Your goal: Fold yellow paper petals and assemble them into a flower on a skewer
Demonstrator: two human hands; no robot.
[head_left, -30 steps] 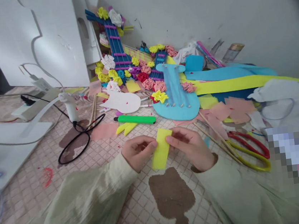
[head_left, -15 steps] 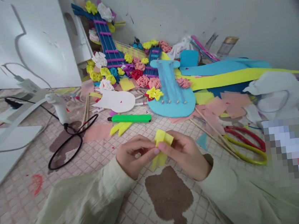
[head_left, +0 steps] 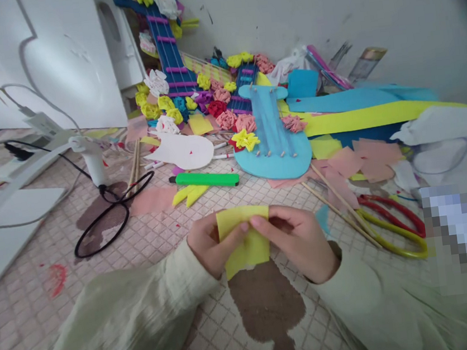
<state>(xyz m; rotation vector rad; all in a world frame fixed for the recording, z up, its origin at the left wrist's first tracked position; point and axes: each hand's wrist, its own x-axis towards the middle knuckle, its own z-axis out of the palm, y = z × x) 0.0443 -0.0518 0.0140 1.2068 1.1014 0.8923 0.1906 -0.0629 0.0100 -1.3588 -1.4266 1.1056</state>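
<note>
A roughly square sheet of yellow crepe paper [head_left: 247, 252] is spread between my hands, above the near part of the table. My left hand [head_left: 208, 243] pinches it from the left, thumb on the front face. From the right, my right hand [head_left: 303, 237] grips the same sheet, its thumb tip close to the left one. The fingers behind the paper are partly hidden. Just beyond my hands lie folded yellow strips [head_left: 190, 194] and a green utility knife [head_left: 207, 179].
A light blue guitar-shaped cutout [head_left: 274, 159] with strings lies past the knife. Paper flowers [head_left: 217, 107] crowd the back around a dark blue guitar neck [head_left: 169, 53]. Scissors with red and yellow handles [head_left: 391, 230] and wooden sticks [head_left: 338, 208] lie right. A glue gun [head_left: 91, 160] stands left, its black cable looped.
The yellow paper, folded and bunched half a second ago, is now opened out into a wide flat sheet. Both hands still hold it, and the view has shifted slightly.
</note>
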